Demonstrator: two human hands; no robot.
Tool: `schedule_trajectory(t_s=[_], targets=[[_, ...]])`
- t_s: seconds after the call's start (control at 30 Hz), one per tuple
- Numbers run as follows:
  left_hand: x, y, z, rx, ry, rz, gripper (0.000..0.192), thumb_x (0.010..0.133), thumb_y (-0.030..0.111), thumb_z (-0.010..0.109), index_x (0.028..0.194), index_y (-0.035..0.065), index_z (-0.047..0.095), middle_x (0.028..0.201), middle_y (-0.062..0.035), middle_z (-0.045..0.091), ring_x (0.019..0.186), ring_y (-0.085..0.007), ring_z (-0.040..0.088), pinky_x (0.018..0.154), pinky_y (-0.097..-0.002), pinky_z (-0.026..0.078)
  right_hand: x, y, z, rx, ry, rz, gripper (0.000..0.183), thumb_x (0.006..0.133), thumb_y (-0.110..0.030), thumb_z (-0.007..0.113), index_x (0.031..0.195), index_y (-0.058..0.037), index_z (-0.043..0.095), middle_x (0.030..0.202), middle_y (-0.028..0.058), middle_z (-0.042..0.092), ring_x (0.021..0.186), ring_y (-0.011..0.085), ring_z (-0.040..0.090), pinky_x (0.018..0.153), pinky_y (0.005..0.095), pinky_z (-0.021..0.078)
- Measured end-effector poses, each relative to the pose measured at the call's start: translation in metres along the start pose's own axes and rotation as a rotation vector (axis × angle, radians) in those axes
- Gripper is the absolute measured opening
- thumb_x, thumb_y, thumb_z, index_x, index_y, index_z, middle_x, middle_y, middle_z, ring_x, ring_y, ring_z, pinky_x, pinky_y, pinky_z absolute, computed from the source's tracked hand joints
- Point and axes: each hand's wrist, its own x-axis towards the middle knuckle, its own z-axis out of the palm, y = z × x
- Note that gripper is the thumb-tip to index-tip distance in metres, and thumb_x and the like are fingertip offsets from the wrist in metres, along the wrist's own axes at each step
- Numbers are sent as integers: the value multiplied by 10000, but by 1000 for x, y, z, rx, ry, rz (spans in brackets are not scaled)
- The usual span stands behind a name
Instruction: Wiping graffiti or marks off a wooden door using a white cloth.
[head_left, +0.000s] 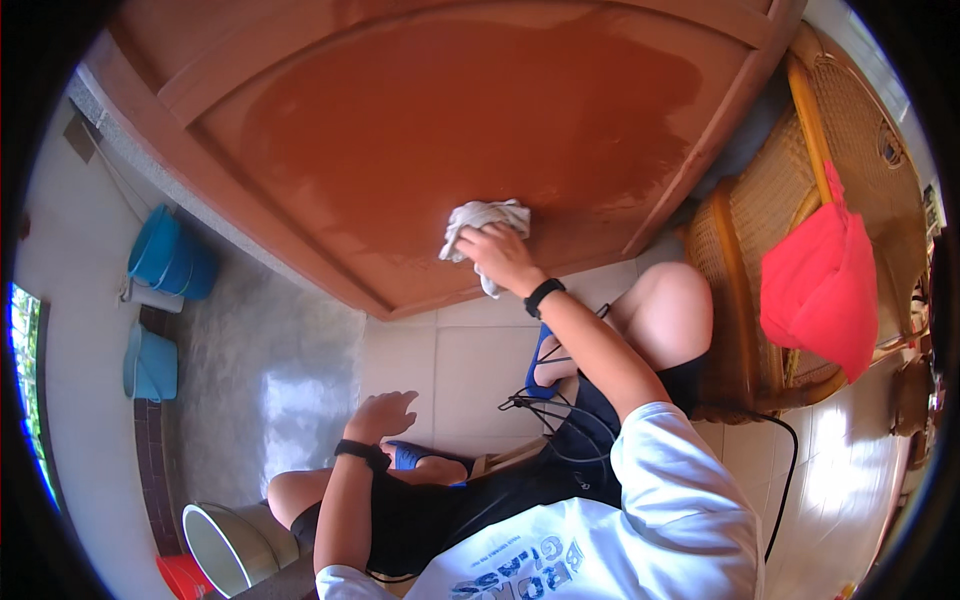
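My right hand (496, 256) presses a crumpled white cloth (487, 215) against the lower part of a reddish-brown panelled door (420, 135). A large dark wet patch covers much of the door's panel, with paler, drier-looking wood around its rim. My left hand (381, 417) hangs over the tiled floor in front of my knee, fingers apart, holding nothing. Both wrists wear black bands.
Blue buckets (176, 251) and a light-blue pail (152, 362) stand by the left wall. Near my left knee are a grey bucket (240, 544) and a red one (182, 576). A rattan chair (739, 300) with a red cloth (821, 289) stands at right. Black cable (791, 457) loops beside me.
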Motion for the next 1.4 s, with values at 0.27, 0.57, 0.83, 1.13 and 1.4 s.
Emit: schedule_trajectory(t_s=[0.27,0.57,0.83,1.13,1.4], targets=[[27,35,-32,90,-60,74,461,901,299,550,1323,113,523,1176,-182,638,1091,-355,596,919,-459,479,-52,72,-59,-185,-38,263,232,773,-70,580,975,-139,670,976,26,607,915,251,579,843,397,447],[65,40,-36,154,-76,142,461,887,318,536,1307,127,541,1163,-163,649,1105,-337,593,933,-472,455,-93,134,-130,-21,565,833,314,784,22,654,1087,-34,591,1042,189,590,1018,407,546,903,457,445],[105,42,-29,228,-182,199,512,901,372,525,1370,171,480,1266,-147,606,1160,-344,570,961,-479,457,-150,161,-219,1759,1007,957,439,1006,-362,474,1287,-27,521,1227,138,619,1129,275,594,998,430,459],[111,39,-36,221,-255,162,544,894,360,527,1395,158,468,1312,-160,577,1207,-343,541,998,-470,444,-87,154,-321,1749,974,713,516,983,-432,502,1316,-39,512,1239,121,614,1129,267,598,988,417,476],[102,45,-40,191,-165,191,539,865,294,523,1387,168,484,1315,-145,582,1211,-326,547,985,-468,455,-14,153,-335,1214,968,585,471,996,-379,510,1312,-30,493,1212,118,613,1099,247,604,938,396,494]])
